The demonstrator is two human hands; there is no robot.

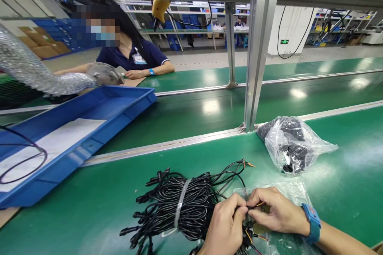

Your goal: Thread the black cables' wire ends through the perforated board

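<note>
A bundle of black cables (191,203), bound by a clear band (182,204), lies on the green bench. Black connectors stick out at its left, and thin coloured wire ends show at its right. Just right of the bundle, my left hand (226,223) pinches one black cable. My right hand (273,209) meets it fingertip to fingertip, closed on the same cable near its orange and yellow wire end (257,204). A blue wrist strap (312,223) is on my right wrist. Under my hands lies a clear plastic bag (295,191).
A clear bag of black parts (295,143) sits beyond my right hand, near a metal post (257,48). At the left, a blue tray (119,127) holds paper and a black cable. Across the bench sits a co-worker (140,57) beside a silver duct (32,67).
</note>
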